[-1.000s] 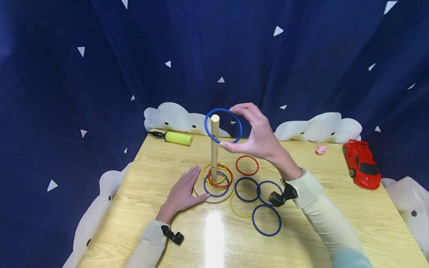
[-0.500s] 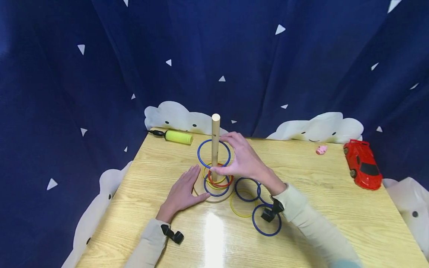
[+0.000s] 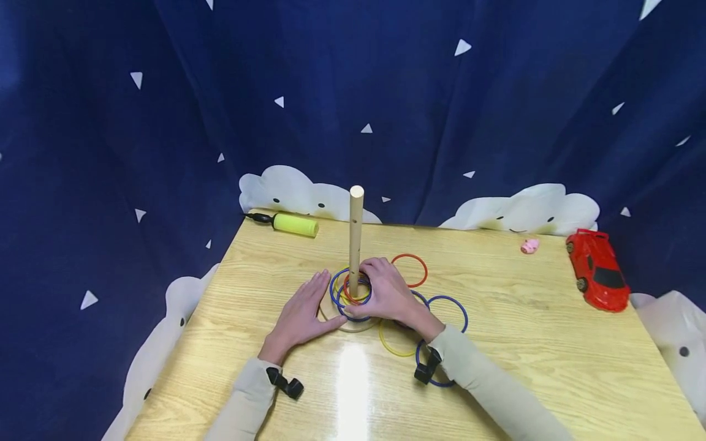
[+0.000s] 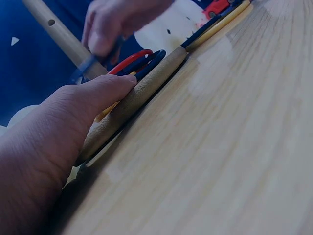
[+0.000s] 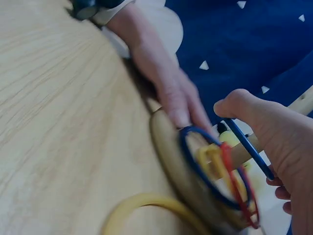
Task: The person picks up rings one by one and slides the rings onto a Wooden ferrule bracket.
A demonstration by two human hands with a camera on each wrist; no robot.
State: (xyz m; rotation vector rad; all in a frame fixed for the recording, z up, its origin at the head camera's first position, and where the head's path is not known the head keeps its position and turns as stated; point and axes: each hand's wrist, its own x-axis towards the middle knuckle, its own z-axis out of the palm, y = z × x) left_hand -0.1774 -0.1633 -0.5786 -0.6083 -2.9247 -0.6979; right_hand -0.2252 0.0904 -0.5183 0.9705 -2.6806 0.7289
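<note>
A wooden peg [image 3: 355,239] stands upright on a round wooden base [image 3: 353,330]. My right hand [image 3: 388,294] pinches a blue ring [image 5: 249,149] between thumb and fingers. That ring encircles the peg low down, tilted, just above the rings lying on the base. Those are a red ring [image 5: 230,176], another blue ring [image 5: 195,164] and yellow ones, all looped around the peg. At the base's left edge my left hand [image 3: 300,315] rests with its fingers straight and thumb spread, the thumb touching the rim in the left wrist view.
Right of the base lie a red ring [image 3: 426,269], a yellow ring [image 3: 394,353] and several blue rings [image 3: 466,315], partly hidden by the right forearm. Farther off are a yellow-green hand pump [image 3: 296,225], a pink toy pig [image 3: 529,246] and a red toy car [image 3: 598,269].
The right hand has come down from the peg's top with the blue ring, which now surrounds the peg near the base. The left hand has stayed in place.
</note>
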